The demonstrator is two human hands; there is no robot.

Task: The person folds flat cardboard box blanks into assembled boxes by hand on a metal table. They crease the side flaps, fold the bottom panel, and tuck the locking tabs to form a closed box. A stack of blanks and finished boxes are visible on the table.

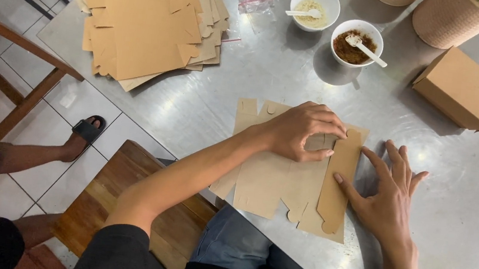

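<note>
Flat brown box blank (pixel 282 181) lies at the near edge of the steel table (pixel 468 238), barely started: one long flap is being creased, the rest unfolded. Left hand (pixel 303 130) presses on it, fingers curled, pinching the flap edge; right hand (pixel 386 196) is spread open, fingertips on the flap's side, gripping nothing. Farther right, one finished box (pixel 464 88), closed. Behind, a bowl of brown crumbs with spoon (pixel 356 42), a bowl of pale crumbs with spoon (pixel 314 8), and a stack of unfolded blanks (pixel 144 18) far left.

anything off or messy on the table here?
Mostly tidy. The stack of flat cardboard blanks is fanned unevenly and overhangs the metal table edge. Left hand and right hand press one blank.
</note>
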